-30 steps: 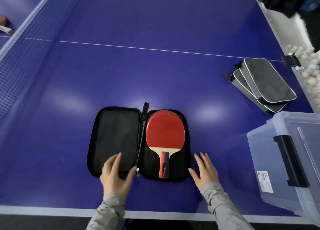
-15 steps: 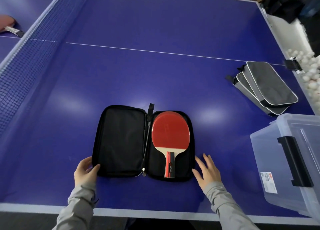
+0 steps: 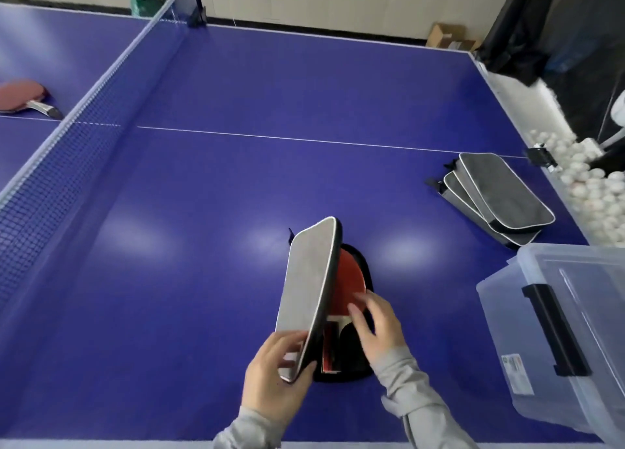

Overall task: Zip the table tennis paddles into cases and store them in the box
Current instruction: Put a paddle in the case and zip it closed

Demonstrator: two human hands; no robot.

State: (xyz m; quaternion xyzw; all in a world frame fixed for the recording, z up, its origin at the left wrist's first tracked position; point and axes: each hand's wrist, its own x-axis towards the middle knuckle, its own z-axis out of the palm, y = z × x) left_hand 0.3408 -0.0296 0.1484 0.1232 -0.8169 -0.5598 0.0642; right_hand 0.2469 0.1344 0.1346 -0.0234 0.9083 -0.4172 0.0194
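Note:
A grey paddle case (image 3: 309, 293) with black lining lies near the front edge of the blue table (image 3: 304, 87), its left half lifted and tilted over the right half. My left hand (image 3: 275, 377) grips the lifted flap's near corner. A red paddle (image 3: 348, 279) lies in the lower half, partly hidden by the flap. My right hand (image 3: 375, 327) rests with straight fingers on the paddle near its handle. A clear plastic box (image 3: 554, 344) with a black latch stands at the front right.
Several grey zipped cases (image 3: 497, 195) are stacked at the right side of the table. Another red paddle (image 3: 23, 98) lies beyond the net (image 3: 61, 164) at far left. A bin of white balls (image 3: 595, 191) sits off the right edge.
My left hand took hold of the case's left half and swung it up and over toward the paddle. My right hand moved from the table onto the paddle.

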